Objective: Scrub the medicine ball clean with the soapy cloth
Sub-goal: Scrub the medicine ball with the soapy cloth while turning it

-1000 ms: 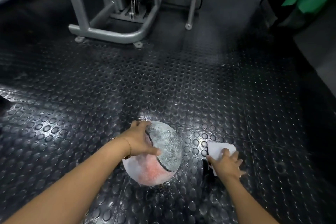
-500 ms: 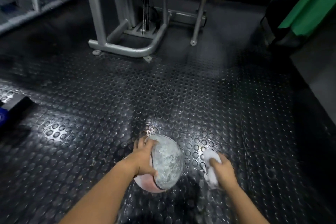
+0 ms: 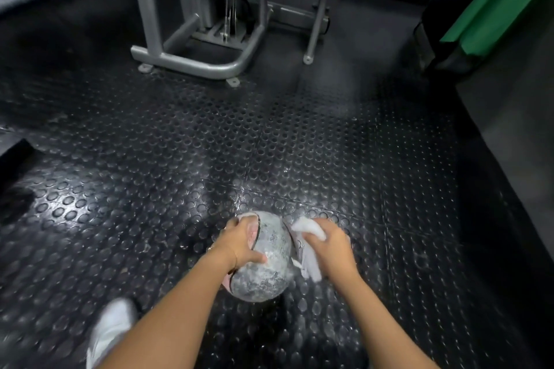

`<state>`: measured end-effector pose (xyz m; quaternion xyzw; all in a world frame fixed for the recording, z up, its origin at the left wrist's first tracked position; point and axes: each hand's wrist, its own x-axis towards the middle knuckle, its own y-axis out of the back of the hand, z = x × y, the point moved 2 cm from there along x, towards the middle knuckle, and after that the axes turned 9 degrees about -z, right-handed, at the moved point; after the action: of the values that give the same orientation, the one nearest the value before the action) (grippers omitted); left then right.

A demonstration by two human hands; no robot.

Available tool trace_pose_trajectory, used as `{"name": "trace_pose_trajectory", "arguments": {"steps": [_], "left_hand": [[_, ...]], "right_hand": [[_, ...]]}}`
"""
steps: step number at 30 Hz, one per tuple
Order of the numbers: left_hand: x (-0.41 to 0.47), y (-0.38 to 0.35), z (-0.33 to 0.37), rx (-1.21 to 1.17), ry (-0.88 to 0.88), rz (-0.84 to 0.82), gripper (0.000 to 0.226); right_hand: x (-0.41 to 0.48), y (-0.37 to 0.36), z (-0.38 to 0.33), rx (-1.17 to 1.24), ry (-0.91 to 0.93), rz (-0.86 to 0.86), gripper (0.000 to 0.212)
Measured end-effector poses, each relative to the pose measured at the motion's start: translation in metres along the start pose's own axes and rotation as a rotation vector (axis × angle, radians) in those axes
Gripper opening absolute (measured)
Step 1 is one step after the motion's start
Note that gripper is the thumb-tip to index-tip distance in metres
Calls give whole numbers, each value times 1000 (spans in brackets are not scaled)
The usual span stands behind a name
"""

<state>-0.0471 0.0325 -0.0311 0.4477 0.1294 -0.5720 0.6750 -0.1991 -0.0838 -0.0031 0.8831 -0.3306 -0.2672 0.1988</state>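
A grey and pink medicine ball (image 3: 266, 266), covered in soap foam, sits on the studded black rubber floor (image 3: 180, 189) low in the middle of the view. My left hand (image 3: 241, 241) grips its left side, fingers over the top and thumb across the front. My right hand (image 3: 332, 247) holds a white soapy cloth (image 3: 308, 246) and presses it against the ball's right side. Part of the cloth hangs below my palm.
A grey metal gym machine frame (image 3: 198, 64) stands on the floor at the back. A black and green padded object (image 3: 491, 6) is at the upper right. A dark object (image 3: 15, 147) lies at the left edge. My white shoe (image 3: 111, 329) shows at the lower left.
My right hand picked the cloth up off the floor and brought it left onto the ball's right side. My left hand stayed on the ball. The view tilted up.
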Motion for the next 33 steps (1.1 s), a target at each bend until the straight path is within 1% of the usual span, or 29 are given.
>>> {"name": "trace_pose_trajectory", "arguments": {"steps": [3,5,7,10,16,18,20,22,27,28,31,33], "left_hand": [[5,4,-2,34,-1,-24,97],[9,5,-5,53,2,-56,98],[11,5,-7,75,8,-76,97],[14,8,-6,87,11,-66,96],[22,10,1,126,16,-106,96],[24,7,2,137,6,-99,96],[24,4,3,155,11,-86,95],[24,2,3,156,29,-67,95],[25,1,4,161,29,-69,96],[24,0,5,177,23,-71,96],[24,-4,11,203,19,-65,94],[23,-4,13,206,26,-61,93]], "right_hand": [[1,-21,0,-214,40,-16,16],[4,-36,1,-270,74,0,20],[10,-44,0,-289,71,19,25],[16,-49,0,-255,11,35,28],[2,-52,8,-318,72,54,22],[15,-44,9,-322,33,64,23],[29,-40,8,-324,-50,58,21],[28,-42,4,-350,-88,76,21],[2,-45,0,-468,28,53,26],[5,-40,2,-477,16,53,25],[22,-30,6,-431,-93,74,17],[22,-32,3,-460,-115,81,16]]}}
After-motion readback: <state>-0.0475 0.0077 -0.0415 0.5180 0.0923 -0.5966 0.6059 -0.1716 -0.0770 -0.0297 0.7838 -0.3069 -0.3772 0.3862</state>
